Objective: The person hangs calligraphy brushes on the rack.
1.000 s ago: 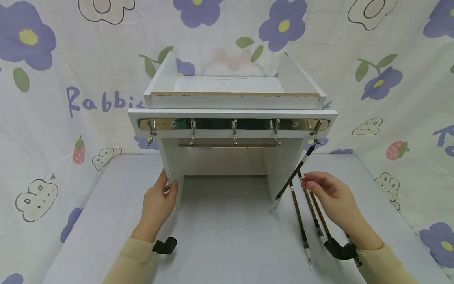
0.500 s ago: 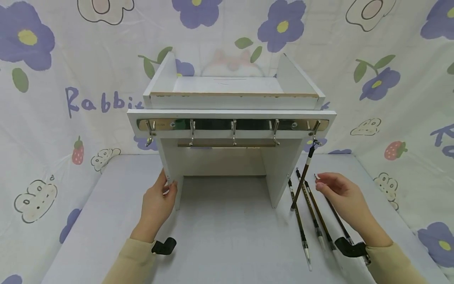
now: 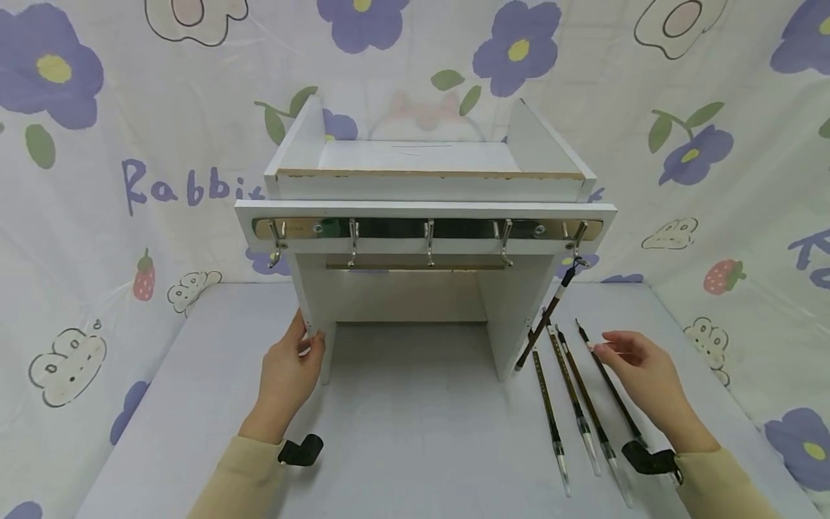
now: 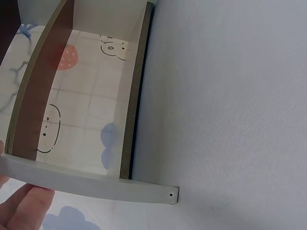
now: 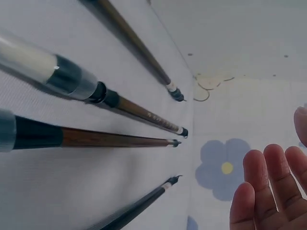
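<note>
My left hand (image 3: 288,378) pinches the left side panel (image 4: 91,186) of a white shelf rack (image 3: 424,207), thumb on one face and fingers on the other. A metal strip with several hooks (image 3: 429,241) runs along its front. From the rightmost hook a dark writing brush (image 3: 546,317) hangs by its loop, tilted to the lower left. My right hand (image 3: 648,382) holds nothing; its fingers are relaxed, just right of the outermost brush (image 3: 609,382) lying on the table. In the right wrist view, the fingertips (image 5: 256,167) are apart from the brushes.
Other brushes lie side by side right of the rack, among them one nearest the panel (image 3: 550,414) and another with a clear cap (image 5: 29,57). The white table (image 3: 415,447) meets a flower-patterned cloth (image 3: 700,65) behind and at both sides.
My right hand has moved right and slightly down, away from the hanging brush. That brush has swung, first right and then back left. The left hand stays on the panel.
</note>
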`<state>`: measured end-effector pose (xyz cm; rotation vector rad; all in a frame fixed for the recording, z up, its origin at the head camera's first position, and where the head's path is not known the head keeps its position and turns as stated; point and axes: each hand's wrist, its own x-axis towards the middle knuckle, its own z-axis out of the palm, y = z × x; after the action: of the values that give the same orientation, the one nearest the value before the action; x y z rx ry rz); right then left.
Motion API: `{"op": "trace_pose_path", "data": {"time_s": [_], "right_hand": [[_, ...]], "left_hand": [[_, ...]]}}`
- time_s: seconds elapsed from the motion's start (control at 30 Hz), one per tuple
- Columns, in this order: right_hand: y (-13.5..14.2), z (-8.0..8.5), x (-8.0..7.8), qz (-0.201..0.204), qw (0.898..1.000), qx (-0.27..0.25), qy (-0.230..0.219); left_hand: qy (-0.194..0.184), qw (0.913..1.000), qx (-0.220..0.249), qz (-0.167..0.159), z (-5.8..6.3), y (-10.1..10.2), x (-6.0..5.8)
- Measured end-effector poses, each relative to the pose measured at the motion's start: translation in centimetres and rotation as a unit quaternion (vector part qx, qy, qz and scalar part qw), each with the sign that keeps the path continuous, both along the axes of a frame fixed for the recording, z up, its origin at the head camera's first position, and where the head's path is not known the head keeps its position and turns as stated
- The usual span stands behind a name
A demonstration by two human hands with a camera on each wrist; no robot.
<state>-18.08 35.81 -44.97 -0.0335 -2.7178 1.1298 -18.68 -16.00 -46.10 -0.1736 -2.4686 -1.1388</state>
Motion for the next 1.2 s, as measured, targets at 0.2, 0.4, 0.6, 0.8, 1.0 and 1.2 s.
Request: {"op": "trace_pose_path", "data": {"time_s": [0.2,0.4,0.6,0.8,1.0,1.2], "right_hand": [[0.9,-1.2,0.0,-0.003,1.000,0.005,-0.005],[1.7,-2.3,0.1,-0.009,0.999,0.007,-0.050],[2.2,-3.4,-0.2,-0.036,0.994,-0.001,-0.106],[3.0,-4.1,-0.5,-0.044,0.984,-0.007,-0.173],[3.8,-4.5,-1.3,-0.035,0.977,-0.028,-0.209],[4.8,-5.2,-2.0,-0.040,0.973,-0.031,-0.224]], "left_hand": [[-0.001,1.0000,0.003,0.001,0.1,0.1,0.0],[0.006,1.0000,0.001,-0.002,-0.1,0.0,0.0],[0.002,1.0000,0.003,0.001,0.0,0.0,0.0],[0.000,1.0000,0.004,0.002,-0.1,0.0,0.0],[0.001,1.0000,0.003,0.000,-0.2,0.0,0.2],[0.006,1.0000,-0.001,0.005,0.0,0.0,0.2]]}}
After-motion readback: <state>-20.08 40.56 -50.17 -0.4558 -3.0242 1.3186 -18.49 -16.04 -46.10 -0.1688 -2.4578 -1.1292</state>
